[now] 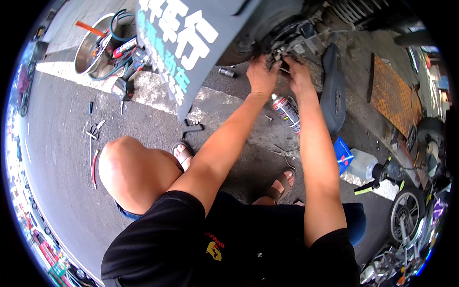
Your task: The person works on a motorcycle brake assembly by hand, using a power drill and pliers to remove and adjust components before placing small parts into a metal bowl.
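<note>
Both my arms reach forward to a dark, greasy mechanical assembly [289, 48] on the underside of a vehicle, next to a wheel [239, 48]. My left hand [262, 75] is at its near left side, with the fingers bent in against the parts. Just to the right, my right hand [298, 74] has its fingers closed at the same assembly. What either hand grips is too small and dark to make out. Below the hands a spray can [286, 112] with a red, white and dark label lies tilted on the ground. A metal socket [227, 72] lies left of my left hand.
A grey panel with large lettering [191, 33] hangs at the upper left. Beyond it are a metal bowl [82, 60] of tools and a cordless power tool [129, 71]. Scissors [95, 129] lie left. Right are a dark plastic cover [334, 91], a blue box [343, 155] and a clear jug [362, 164].
</note>
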